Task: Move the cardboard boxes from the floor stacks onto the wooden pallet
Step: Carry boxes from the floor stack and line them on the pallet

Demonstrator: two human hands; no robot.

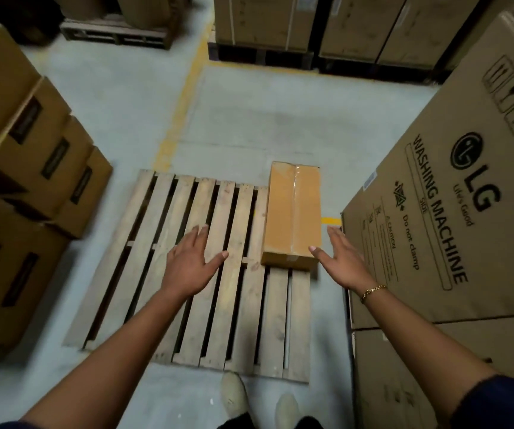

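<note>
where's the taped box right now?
Head view: the taped box lies on the far right corner of the pallet, left of the LG carton and just beyond the right hand.

Dark labels (26,120) on the floor-stack boxes (5,78) are blurred, unreadable.

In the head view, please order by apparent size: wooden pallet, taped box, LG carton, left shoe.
1. wooden pallet and LG carton: similar; carton is nearer and cropped, so unranked.
2. taped box
3. left shoe
</note>
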